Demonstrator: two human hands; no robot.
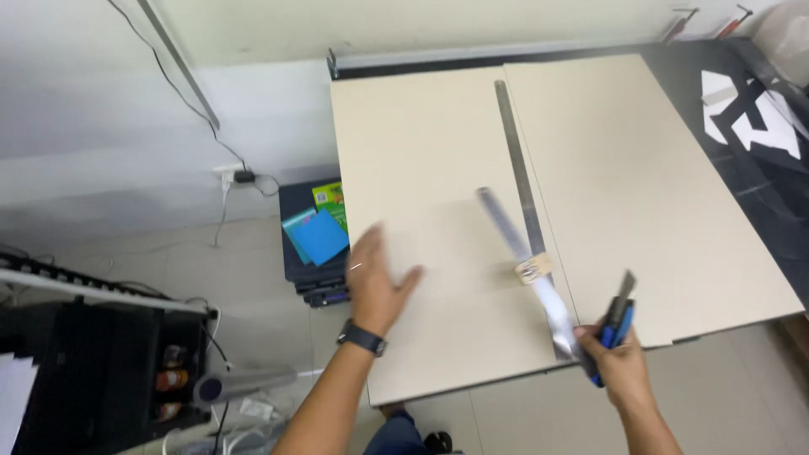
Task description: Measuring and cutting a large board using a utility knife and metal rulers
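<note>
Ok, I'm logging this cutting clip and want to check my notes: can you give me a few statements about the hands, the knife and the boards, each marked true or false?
1. The right hand holds a blue and black knife. True.
2. The left hand grips a pencil. False: it is open and empty, over the left board.
3. A long metal ruler lies along the seam between the two boards. True.
4. The boards are bright red. False: both the left one and the right board are beige.
5. The left arm wears a dark watch at the wrist. True.
</note>
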